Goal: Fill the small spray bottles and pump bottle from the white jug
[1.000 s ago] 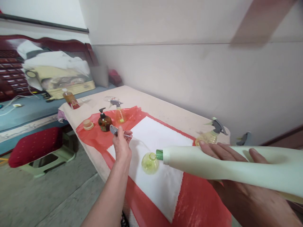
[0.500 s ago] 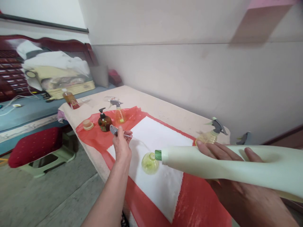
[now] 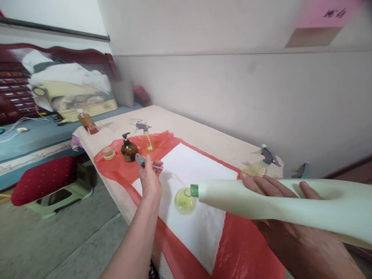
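My left hand (image 3: 151, 176) is closed around a grey spray nozzle (image 3: 140, 159), whose thin clear tube trails to the right. In my right hand (image 3: 290, 217) lies a large pale green bottle (image 3: 241, 197), tipped on its side with the green spout pointing left. That spout is at the mouth of a round, yellow-tinted clear bottle (image 3: 185, 202), which stands on a white cloth (image 3: 200, 162). Whether liquid is flowing cannot be made out. Beyond my right fingers is another spray bottle (image 3: 258, 167) with a grey head.
Red plastic sheeting (image 3: 247, 240) lies under the cloth on the table (image 3: 186, 124). An amber pump bottle (image 3: 129, 150), a spray bottle (image 3: 147, 142) and a small lidded jar (image 3: 109, 153) stand at its left. A red-topped stool (image 3: 46, 180) is beside the table.
The view has shifted slightly, bringing more of the pink wall note into sight. Both hands keep their grips, and the green spout stays at the round bottle's mouth.
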Tool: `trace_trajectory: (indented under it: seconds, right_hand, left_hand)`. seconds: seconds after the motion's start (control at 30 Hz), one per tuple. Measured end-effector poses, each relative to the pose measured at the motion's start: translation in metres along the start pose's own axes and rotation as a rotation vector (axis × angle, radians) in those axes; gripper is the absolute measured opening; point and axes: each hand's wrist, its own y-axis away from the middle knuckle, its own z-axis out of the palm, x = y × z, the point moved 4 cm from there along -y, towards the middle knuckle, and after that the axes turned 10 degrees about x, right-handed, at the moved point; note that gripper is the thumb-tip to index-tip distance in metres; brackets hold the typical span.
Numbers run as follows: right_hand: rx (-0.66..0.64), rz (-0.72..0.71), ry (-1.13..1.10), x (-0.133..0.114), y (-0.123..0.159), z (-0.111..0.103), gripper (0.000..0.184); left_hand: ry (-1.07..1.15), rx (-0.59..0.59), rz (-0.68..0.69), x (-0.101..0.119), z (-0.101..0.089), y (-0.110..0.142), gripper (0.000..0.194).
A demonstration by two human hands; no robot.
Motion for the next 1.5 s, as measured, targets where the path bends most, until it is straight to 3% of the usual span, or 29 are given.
trace_trajectory:
  seconds: [0.47, 1.5]
  right_hand:
    - [-0.062, 0.010, 0.051, -0.0015, -0.0013, -0.0016, 0.060]
    - [-0.050, 0.012, 0.037, -0.0025, -0.0018, 0.0000, 0.060]
  left_hand:
    - [0.000, 0.009, -0.010, -0.0010, -0.0006, -0.0011, 0.036]
    - [-0.003, 0.011, -0.021, -0.0027, -0.0010, -0.0012, 0.035]
